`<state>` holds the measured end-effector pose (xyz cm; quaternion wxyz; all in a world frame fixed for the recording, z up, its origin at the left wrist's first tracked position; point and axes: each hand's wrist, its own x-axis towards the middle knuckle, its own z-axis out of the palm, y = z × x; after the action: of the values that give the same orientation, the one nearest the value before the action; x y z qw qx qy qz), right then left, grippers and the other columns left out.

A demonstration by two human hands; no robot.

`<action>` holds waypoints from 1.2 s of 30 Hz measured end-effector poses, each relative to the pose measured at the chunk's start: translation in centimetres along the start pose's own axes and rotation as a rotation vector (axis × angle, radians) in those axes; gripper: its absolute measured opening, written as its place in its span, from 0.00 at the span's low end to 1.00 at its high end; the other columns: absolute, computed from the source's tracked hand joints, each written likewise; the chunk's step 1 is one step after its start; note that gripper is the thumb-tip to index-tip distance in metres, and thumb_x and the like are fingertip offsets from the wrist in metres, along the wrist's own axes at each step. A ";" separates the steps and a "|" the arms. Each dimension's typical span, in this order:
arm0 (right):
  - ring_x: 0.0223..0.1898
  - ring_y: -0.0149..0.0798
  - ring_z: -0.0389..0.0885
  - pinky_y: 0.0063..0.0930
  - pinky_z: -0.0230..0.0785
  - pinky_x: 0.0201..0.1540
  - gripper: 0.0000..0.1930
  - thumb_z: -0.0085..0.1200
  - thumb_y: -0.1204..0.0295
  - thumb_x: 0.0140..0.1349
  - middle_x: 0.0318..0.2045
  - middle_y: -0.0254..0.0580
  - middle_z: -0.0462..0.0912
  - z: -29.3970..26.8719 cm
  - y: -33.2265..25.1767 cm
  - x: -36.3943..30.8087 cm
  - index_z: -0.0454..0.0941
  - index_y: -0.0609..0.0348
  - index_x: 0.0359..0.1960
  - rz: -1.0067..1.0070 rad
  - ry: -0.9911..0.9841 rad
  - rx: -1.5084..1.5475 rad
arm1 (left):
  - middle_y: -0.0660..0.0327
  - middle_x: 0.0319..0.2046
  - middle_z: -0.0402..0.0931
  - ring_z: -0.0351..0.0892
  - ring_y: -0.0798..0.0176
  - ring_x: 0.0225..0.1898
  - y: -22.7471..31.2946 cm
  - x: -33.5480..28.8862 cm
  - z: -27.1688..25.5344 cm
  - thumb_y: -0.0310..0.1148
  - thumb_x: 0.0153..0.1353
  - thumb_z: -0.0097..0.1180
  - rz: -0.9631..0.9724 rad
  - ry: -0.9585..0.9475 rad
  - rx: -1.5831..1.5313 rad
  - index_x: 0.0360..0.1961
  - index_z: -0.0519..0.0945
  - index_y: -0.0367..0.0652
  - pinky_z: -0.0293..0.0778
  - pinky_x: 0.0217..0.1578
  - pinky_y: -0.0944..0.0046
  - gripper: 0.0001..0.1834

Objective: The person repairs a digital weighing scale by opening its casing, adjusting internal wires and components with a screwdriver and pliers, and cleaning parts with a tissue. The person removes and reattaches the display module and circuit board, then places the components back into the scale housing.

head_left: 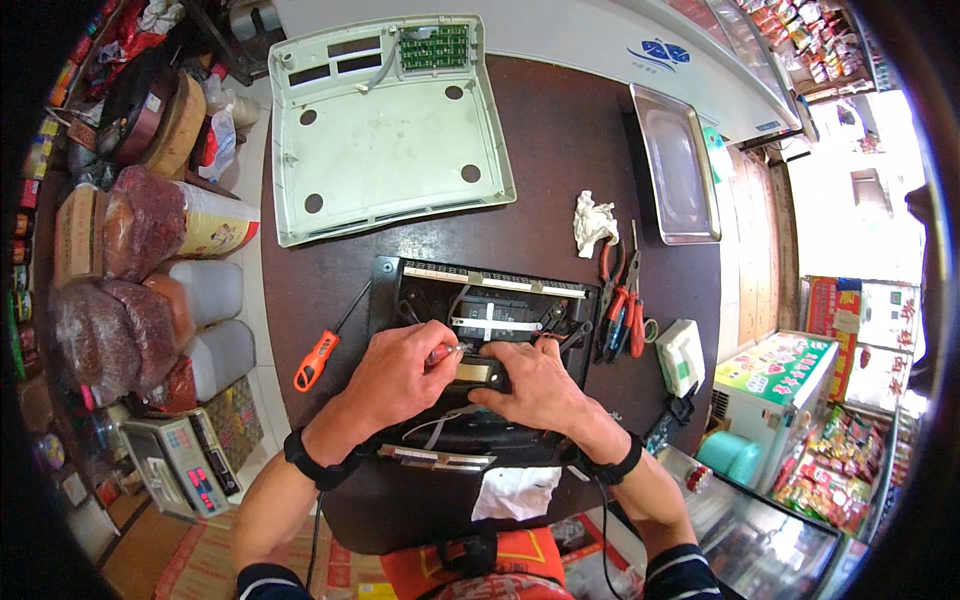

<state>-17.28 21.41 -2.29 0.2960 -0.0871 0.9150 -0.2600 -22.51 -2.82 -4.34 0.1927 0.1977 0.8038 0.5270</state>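
Note:
My left hand (395,375) is closed around a small red-handled tool (440,354) with a short bright tip. The tip points right, over the opened black scale base (385,285) on the table in front of me. My right hand (540,385) rests on the base, thumb and fingers spread on either side of a pale metal block (474,372). Behind the hands, a dark battery (490,310) sits in the base under crossed white straps. An orange-handled screwdriver (318,360) lies left of the base. Fingers partly hide the base's middle.
Right of the base lie red-handled pliers (622,300). An upturned pale green cover (390,150) with a circuit board (434,48) fills the far left. A metal tray (675,165), crumpled tissue (594,222) and a white box (680,358) stand rightward. Another scale (175,465) stands lower left.

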 end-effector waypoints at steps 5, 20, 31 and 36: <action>0.63 0.55 0.87 0.62 0.54 0.80 0.33 0.72 0.51 0.68 0.57 0.54 0.90 0.4 0.8 -0.4 0.81 0.60 0.67 -0.069 0.027 0.028 | 0.50 0.31 0.84 0.87 0.43 0.31 0.8 -1.3 -0.4 0.29 0.70 0.68 0.006 0.044 -0.027 0.42 0.82 0.38 0.82 0.33 0.50 0.08; 0.68 0.50 0.79 0.54 0.61 0.71 0.32 0.75 0.58 0.64 0.67 0.48 0.86 -3.4 -1.6 -5.7 0.81 0.62 0.66 -0.205 0.225 -0.014 | 0.57 0.27 0.77 0.79 0.50 0.26 6.5 -4.4 -0.6 0.26 0.64 0.74 0.299 0.122 0.149 0.46 0.85 0.39 0.76 0.30 0.51 0.12; 0.64 0.53 0.83 0.53 0.66 0.70 0.30 0.75 0.61 0.64 0.65 0.45 0.87 -0.1 4.4 -19.4 0.80 0.58 0.65 0.131 0.320 0.007 | 0.55 0.32 0.78 0.82 0.47 0.33 8.5 -5.6 13.0 0.28 0.66 0.71 0.371 -0.078 -0.049 0.48 0.83 0.38 0.79 0.37 0.50 0.13; 0.63 0.57 0.84 0.53 0.69 0.70 0.24 0.71 0.64 0.68 0.61 0.51 0.88 4.4 9.4 -20.9 0.83 0.57 0.64 0.236 0.339 0.090 | 0.53 0.35 0.80 0.83 0.45 0.37 7.5 -5.9 16.5 0.28 0.67 0.71 0.321 -0.165 0.029 0.49 0.83 0.39 0.80 0.40 0.48 0.13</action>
<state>2.16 34.04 0.10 0.1696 0.0788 0.9431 -0.2750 -8.07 9.55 -2.88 0.1686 0.3687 0.7510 0.5212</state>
